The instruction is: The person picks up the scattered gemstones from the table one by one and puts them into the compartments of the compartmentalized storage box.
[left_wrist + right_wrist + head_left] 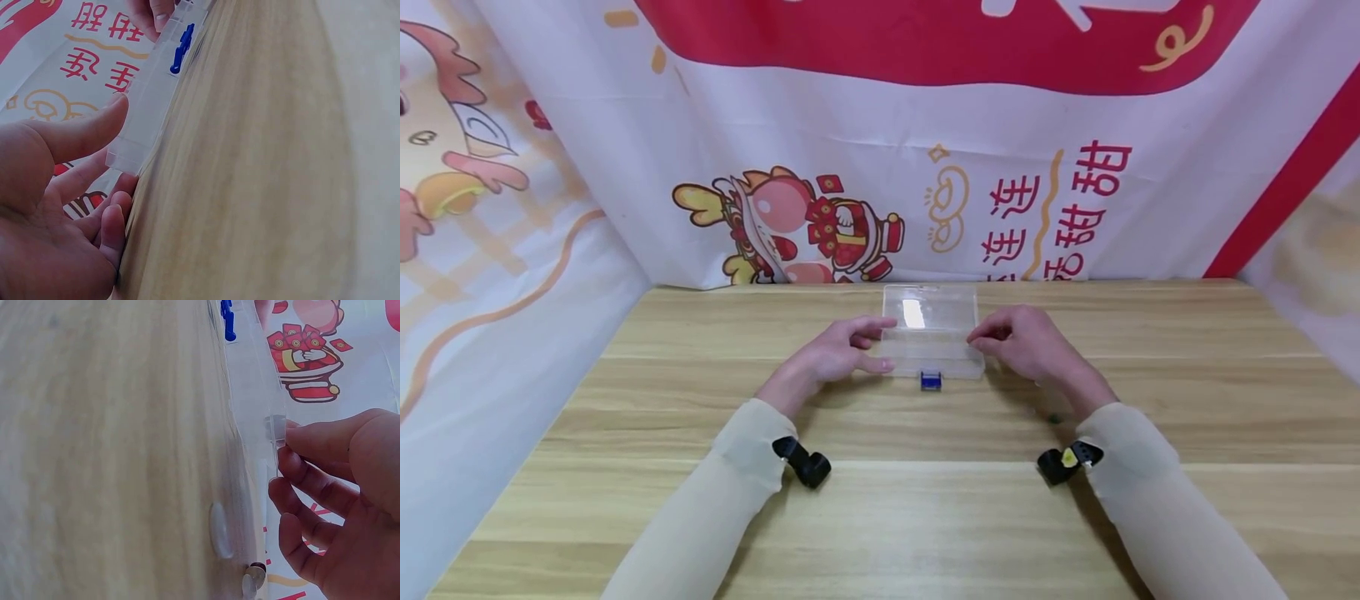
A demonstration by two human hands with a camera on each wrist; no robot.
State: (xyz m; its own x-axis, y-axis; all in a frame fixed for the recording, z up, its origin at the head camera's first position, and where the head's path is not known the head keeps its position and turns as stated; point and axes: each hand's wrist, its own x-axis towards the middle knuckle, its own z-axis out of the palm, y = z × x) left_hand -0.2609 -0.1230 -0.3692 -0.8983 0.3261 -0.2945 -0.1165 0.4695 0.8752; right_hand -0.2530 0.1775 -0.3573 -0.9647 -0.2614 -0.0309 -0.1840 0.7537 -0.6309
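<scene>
A clear plastic box (pixel 931 367) with a blue latch (pixel 931 381) lies on the table, its clear lid (pixel 940 304) raised at the back. My left hand (pixel 844 350) holds the left end of the box, thumb at the front corner and forefinger near the hinge. At the right end my right hand (pixel 1022 337) pinches the box's wall between thumb and fingers. A small greyish patch (pixel 275 428) shows at the wall by the right thumb; I cannot tell whether it is a separate piece.
Near my right wrist lie a few small rounded pieces: a clear one (pixel 220 530) and a dark one (pixel 257 567) among them. The wooden table (pixel 925 517) ends at a printed cloth (pixel 865 125) behind the box. Another cloth (pixel 490 250) hangs at the left.
</scene>
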